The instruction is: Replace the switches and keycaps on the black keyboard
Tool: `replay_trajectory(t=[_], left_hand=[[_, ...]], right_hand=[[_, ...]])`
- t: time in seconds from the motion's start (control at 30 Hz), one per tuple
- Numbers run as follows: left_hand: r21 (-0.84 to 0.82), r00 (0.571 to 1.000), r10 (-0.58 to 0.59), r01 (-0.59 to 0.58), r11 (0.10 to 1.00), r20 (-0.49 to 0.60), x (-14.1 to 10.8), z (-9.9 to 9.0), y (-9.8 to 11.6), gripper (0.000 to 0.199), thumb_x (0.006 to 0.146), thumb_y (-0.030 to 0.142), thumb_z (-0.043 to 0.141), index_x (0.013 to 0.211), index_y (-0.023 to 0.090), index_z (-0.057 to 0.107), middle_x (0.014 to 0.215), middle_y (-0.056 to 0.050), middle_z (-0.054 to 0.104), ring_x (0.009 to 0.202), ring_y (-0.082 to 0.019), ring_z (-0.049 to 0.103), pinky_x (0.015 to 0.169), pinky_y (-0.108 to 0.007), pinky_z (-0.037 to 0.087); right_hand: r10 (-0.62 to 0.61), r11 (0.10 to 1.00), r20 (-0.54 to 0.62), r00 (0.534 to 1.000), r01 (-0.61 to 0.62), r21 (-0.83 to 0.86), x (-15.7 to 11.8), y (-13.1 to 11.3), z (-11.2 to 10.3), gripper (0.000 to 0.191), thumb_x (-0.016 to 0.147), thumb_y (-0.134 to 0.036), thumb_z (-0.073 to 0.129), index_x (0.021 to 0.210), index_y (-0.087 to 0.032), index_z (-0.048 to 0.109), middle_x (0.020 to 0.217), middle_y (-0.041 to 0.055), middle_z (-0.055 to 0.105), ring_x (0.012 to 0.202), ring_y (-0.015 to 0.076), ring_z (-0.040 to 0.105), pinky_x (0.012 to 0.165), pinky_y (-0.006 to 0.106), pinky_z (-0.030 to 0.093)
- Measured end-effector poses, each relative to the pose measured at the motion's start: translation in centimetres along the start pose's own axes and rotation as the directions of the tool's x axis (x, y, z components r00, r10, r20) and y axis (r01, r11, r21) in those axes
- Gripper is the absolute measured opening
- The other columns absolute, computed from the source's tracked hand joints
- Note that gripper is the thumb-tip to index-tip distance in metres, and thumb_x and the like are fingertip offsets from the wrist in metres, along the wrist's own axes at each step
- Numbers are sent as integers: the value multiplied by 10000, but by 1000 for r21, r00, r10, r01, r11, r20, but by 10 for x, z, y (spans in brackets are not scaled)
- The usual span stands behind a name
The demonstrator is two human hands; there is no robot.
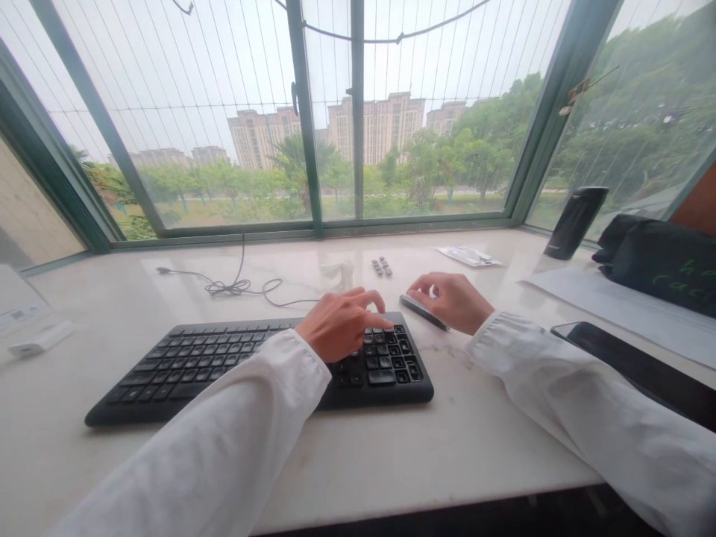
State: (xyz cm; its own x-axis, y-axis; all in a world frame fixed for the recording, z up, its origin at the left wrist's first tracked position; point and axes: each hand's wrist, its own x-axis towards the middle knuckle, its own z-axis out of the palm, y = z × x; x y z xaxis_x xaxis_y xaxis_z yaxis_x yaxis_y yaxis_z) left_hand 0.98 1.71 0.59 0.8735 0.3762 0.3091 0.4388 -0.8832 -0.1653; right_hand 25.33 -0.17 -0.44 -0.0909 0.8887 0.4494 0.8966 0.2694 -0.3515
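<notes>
A black keyboard [224,358] lies on the pale tabletop, with several key positions at its right end looking bare of caps. My left hand [344,321] rests over the upper right part of the keyboard, fingers apart and bent, the index fingertip by the top keys; nothing shows in it. Just right of the keyboard, my right hand [447,298] has its thumb and fingers closed on a thin dark tool [424,312] lying at a slant on the table. Several small loose keycaps [382,266] sit in a cluster behind the keyboard.
A coiled cable [229,286] lies behind the keyboard. A small plastic packet [468,256] is at the back. On the right are a black cylinder [576,222], a dark bag [660,257], paper [604,302] and a phone [626,362]. A white device [42,339] lies far left.
</notes>
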Motion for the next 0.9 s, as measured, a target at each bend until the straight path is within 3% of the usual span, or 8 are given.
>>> replay_trajectory(t=[0.27, 0.33, 0.4, 0.47, 0.57, 0.73, 0.9], left_hand=[[-13, 998, -42, 41, 999, -38, 2, 0, 7, 428, 784, 65, 493, 983, 373, 714, 1141, 66, 620, 948, -131, 555, 595, -240, 416], [2, 976, -174, 176, 984, -131, 2, -3, 6, 396, 816, 79, 456, 984, 332, 711, 1097, 39, 639, 950, -145, 556, 578, -251, 414], [24, 925, -327, 338, 941, -194, 0, -5, 1, 343, 835, 95, 429, 917, 266, 715, 1026, -3, 661, 944, -171, 564, 571, -264, 416], [62, 884, -430, 448, 892, -184, -3, -6, -5, 293, 832, 116, 434, 803, 211, 710, 951, -46, 672, 918, -201, 578, 589, -283, 432], [121, 855, -503, 517, 847, -129, -7, -4, -15, 262, 823, 146, 452, 773, 176, 707, 864, -88, 677, 870, -234, 600, 632, -315, 461], [140, 833, -546, 554, 821, -92, -8, -4, -16, 280, 846, 155, 434, 825, 135, 713, 854, -122, 682, 877, -252, 631, 690, -335, 484], [112, 831, -556, 556, 824, -28, -7, -8, -9, 250, 835, 161, 475, 878, 125, 718, 882, -139, 676, 879, -233, 653, 741, -330, 484]], right_hand=[[15, 1000, -86, 996, -17, -20, 5, 9, 3, 228, 825, -374, 566, 802, -217, 729, 733, 12, 685, 649, 152, 555, 673, 294, 422], [28, 999, -115, 993, -32, -33, 6, 11, 3, 239, 831, -384, 560, 817, -217, 731, 732, 12, 685, 651, 154, 559, 677, 296, 424], [45, 998, -142, 989, -52, -44, 6, 14, 4, 256, 836, -394, 551, 841, -218, 736, 735, 14, 687, 661, 157, 567, 685, 297, 428], [66, 995, -156, 986, -76, -59, 7, 16, 4, 270, 841, -402, 538, 863, -221, 737, 744, 14, 690, 672, 160, 574, 683, 296, 430], [58, 989, -110, 992, -72, -128, 16, 21, 5, 277, 845, -409, 518, 872, -236, 734, 786, 12, 700, 682, 160, 583, 674, 294, 428], [71, 919, 94, 993, -28, -394, 72, 28, 7, 284, 851, -416, 493, 926, -274, 728, 877, 7, 713, 782, 173, 618, 675, 283, 422], [69, 890, 177, 982, 20, -455, 151, 34, 32, 266, 854, -370, 526, 983, -254, 728, 979, 29, 712, 872, 180, 626, 720, 270, 428]])
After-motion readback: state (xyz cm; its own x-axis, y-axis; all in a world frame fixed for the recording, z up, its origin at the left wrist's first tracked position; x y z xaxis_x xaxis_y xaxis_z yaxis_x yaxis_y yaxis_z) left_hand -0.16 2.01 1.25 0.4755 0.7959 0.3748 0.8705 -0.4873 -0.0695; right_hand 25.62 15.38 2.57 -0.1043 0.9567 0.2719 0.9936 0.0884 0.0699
